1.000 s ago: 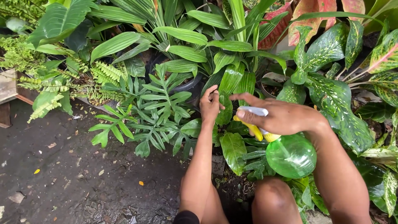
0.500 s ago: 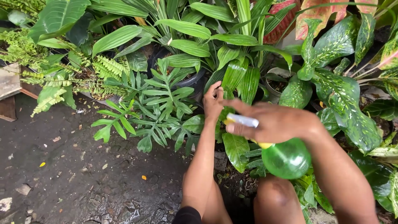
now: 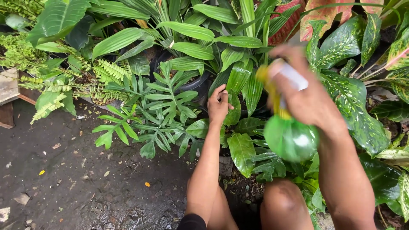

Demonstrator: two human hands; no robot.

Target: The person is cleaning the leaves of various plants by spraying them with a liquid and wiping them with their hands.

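While I crouch by the plants, this is how things look:
Right hand (image 3: 309, 100): my grip is tight around the neck of the green spray bottle (image 3: 290, 137). I have lifted it up; a moment ago it sat lower and pointed sideways.
Bottle: it is blurry from moving. Its round green belly hangs down at 5 o'clock from my left hand.
Left hand (image 3: 219, 105): my fingers pinch a shiny green leaf (image 3: 234, 111), same as before.
What it means: I think the bottle is moving to a new spot for spraying.
Ground (image 3: 64, 179): dark and wet, at 8 o'clock.
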